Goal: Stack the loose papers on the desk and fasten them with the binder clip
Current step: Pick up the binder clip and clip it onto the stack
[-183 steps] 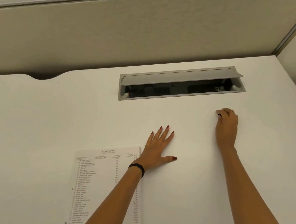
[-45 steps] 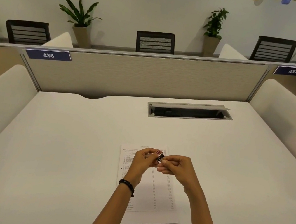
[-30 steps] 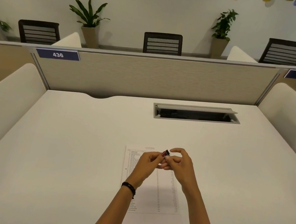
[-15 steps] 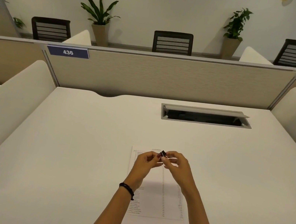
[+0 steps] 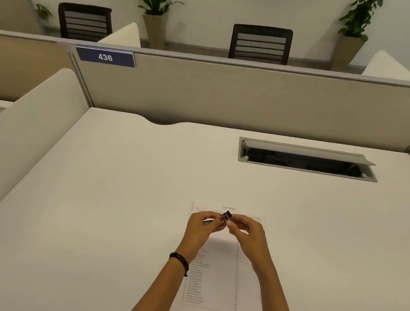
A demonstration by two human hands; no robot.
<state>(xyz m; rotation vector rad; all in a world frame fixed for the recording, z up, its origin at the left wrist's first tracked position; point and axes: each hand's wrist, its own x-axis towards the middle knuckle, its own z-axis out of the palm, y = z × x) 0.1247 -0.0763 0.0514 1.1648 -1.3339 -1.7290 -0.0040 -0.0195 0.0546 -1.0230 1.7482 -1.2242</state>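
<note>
We pinch the clip (image 5: 227, 216) between the fingers of both hands, left hand (image 5: 204, 226) and right hand (image 5: 246, 233), just above the far end of the papers (image 5: 222, 279). The papers' long axis runs from the table's (image 5: 111, 194) near edge toward its far edge. Since half a second ago, little has changed.

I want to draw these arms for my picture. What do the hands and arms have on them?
Both arms are bare, with no sleeves in view. The left hand has dark red polished nails, and a thin black braided bracelet circles its wrist. The right hand shows no ring, watch or bracelet.
</note>
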